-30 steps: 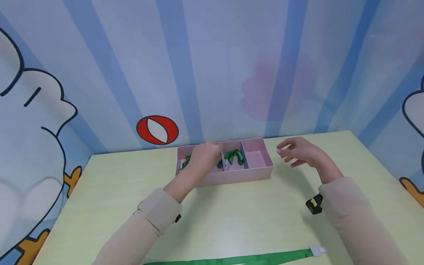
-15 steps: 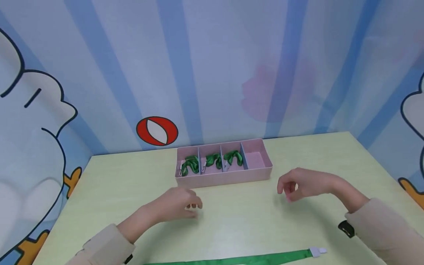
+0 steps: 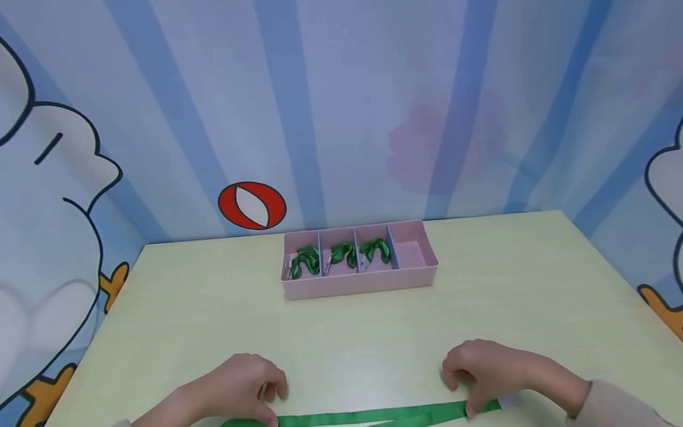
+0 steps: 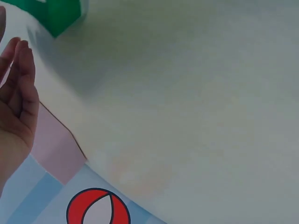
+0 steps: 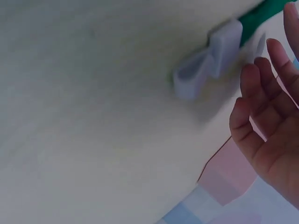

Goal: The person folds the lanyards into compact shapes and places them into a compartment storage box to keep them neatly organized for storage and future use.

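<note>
Along the front of the table lies a green lanyard (image 3: 347,418), stretched sideways and partly cut off by the lower edge of the head view. Its pale plastic clip (image 5: 210,60) shows clearly in the right wrist view. My left hand (image 3: 235,385) is at the lanyard's left end, thumb over the ribbon and fingers loosely bent. Over the right end, beside the clip, my right hand (image 3: 496,370) has its thumb at the ribbon and its fingers apart from it. Neither hand grips the lanyard.
A pink divided box (image 3: 363,287) stands at the back of the table by the wall. Folded green lanyards (image 3: 306,261) with clips lie in its three left compartments; the far right one shows a bare bottom. A striped blue backdrop (image 3: 352,118) rises behind.
My left hand has come back from the box to the front lanyard. The right hand has also moved down from beside the box to the lanyard's clip end.
</note>
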Tool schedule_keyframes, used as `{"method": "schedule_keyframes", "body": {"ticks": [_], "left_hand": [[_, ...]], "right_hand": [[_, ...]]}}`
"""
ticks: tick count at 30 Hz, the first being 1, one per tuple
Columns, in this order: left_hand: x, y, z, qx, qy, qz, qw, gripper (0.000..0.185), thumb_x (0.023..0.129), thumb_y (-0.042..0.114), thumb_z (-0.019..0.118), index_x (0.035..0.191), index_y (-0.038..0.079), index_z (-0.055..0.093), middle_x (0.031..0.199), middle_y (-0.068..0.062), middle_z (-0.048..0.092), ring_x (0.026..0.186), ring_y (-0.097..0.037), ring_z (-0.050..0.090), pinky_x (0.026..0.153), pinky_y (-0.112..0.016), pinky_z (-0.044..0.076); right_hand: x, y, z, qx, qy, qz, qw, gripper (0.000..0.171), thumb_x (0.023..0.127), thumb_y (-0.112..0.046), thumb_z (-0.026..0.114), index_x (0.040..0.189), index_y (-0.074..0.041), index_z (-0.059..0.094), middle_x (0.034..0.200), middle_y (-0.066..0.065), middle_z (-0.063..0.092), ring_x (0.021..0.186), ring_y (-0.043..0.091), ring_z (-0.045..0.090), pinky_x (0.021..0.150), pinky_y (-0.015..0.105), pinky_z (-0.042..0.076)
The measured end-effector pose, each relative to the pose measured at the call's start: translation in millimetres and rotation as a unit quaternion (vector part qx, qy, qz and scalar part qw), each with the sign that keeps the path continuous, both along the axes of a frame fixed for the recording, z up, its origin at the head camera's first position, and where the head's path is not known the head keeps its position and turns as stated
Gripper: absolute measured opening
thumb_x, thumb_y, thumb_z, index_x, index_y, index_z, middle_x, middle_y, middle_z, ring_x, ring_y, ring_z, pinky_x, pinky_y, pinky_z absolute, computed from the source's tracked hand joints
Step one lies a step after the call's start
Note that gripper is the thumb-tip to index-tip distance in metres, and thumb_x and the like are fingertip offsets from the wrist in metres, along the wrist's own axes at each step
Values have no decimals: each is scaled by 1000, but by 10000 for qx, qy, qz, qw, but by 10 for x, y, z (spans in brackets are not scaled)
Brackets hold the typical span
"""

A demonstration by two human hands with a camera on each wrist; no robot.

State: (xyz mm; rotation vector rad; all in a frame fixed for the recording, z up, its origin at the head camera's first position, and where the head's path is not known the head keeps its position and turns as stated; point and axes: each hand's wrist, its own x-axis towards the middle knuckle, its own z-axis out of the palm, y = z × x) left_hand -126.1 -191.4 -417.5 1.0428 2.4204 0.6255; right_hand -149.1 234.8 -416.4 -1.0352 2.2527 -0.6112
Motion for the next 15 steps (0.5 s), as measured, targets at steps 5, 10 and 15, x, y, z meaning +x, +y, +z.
{"method": "schedule_keyframes", "body": {"ticks": [5,10,15], "left_hand": [[109,-5,-57,-120,-78,89,9999,17,76,32,75,77,25,59,60,20,39,55,5,37,54,-14,35],[150,-45,-108,-82,-346,67,9993,24,82,30,70,66,23,52,58,17,31,54,3,31,51,-13,29],[148,-168,-139,-153,-597,376,9974,22,76,15,72,69,24,54,58,18,37,55,3,36,54,-15,35]], "right_hand": [[98,-33,-45,392,554,-17,9977,38,62,-31,85,69,-24,48,63,-17,34,57,-1,30,53,16,28],[140,9,-79,471,568,-253,9970,36,63,-28,84,67,-24,48,62,-17,36,57,-1,32,53,17,30],[140,168,-114,124,579,-290,9978,34,63,-28,83,64,-21,50,62,-17,38,57,-3,32,53,16,31]]}}
